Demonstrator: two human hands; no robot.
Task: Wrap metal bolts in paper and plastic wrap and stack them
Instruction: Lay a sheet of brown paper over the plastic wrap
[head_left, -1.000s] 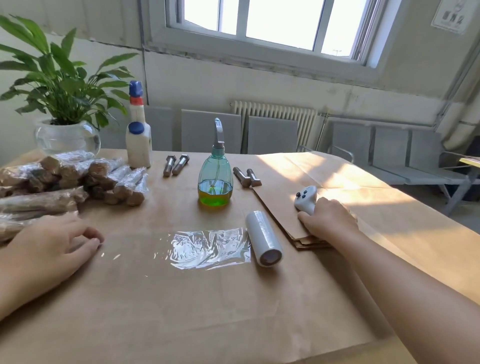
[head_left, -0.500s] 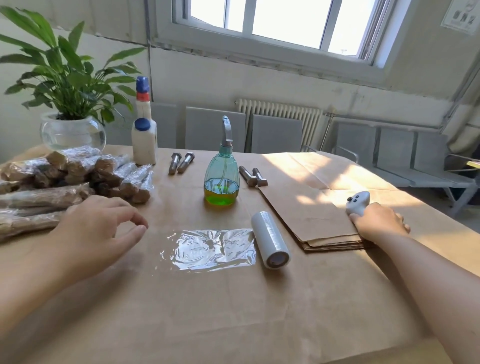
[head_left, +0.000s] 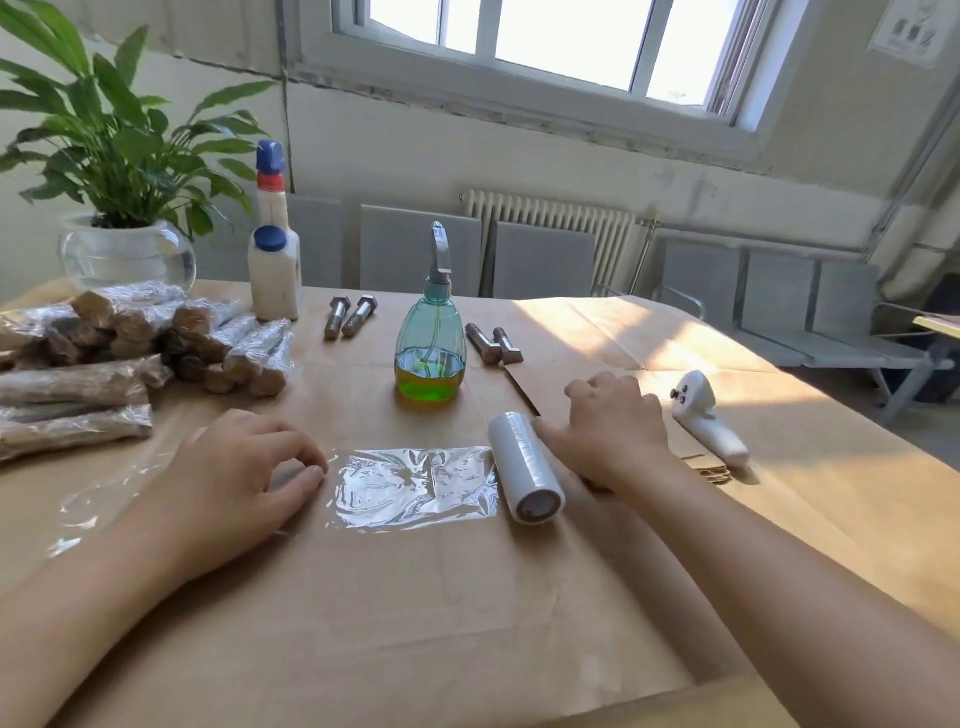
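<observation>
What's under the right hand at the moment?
The right hand rests on the stack of brown paper sheets, beside the plastic wrap roll. The sheets' near edge shows past the wrist; whatever lies directly beneath the palm is covered.

Bright window sunlight, wide-angle edge distortion

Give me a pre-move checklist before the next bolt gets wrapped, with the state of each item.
1. Plastic wrap sheet unrolled flat on the table: ok.
2. Roll of wrap beside the sheet, attached to it: ok.
3. Bare bolts in reach behind the spray bottle: ok.
4. Paper sheets at hand, under the right hand: ok.
5. Left hand free, holding nothing: ok.
6. Bolt already laid on paper: not ok.
</observation>
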